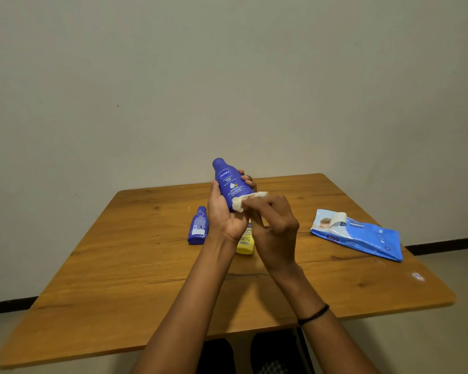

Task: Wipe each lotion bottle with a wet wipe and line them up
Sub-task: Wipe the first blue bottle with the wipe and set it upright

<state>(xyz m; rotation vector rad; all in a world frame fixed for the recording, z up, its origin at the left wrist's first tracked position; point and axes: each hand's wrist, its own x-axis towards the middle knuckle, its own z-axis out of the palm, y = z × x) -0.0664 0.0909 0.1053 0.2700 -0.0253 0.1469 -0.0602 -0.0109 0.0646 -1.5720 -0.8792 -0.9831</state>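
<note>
The blue lotion bottle (229, 182) is held up above the middle of the surface (146, 265), cap uppermost and leaning a little to the left, its label facing the camera. The left hand (223, 217) grips it from below and behind: the palm cups the base, the thumb lies along the left side, and the fingertips curl round the right edge. A folded white wet wipe (239, 203) is pressed against the lower part of the bottle. The right hand (274, 228) pinches it, fingers curled, with 1 end of the wipe sticking out to the right past the bottle.

Below the hands, 2 more bottles lie flat on the surface. A smaller blue bottle (198, 226) lies just left of the left wrist, cap pointing away. A yellow bottle (246, 244) lies beside it, mostly hidden behind the hands. Well apart to the right lies a blue pack of wipes (362, 236) with its white flap peeled up. A black band (314, 314) circles the right forearm. A plain pale wall (227, 76) stands behind the surface.
</note>
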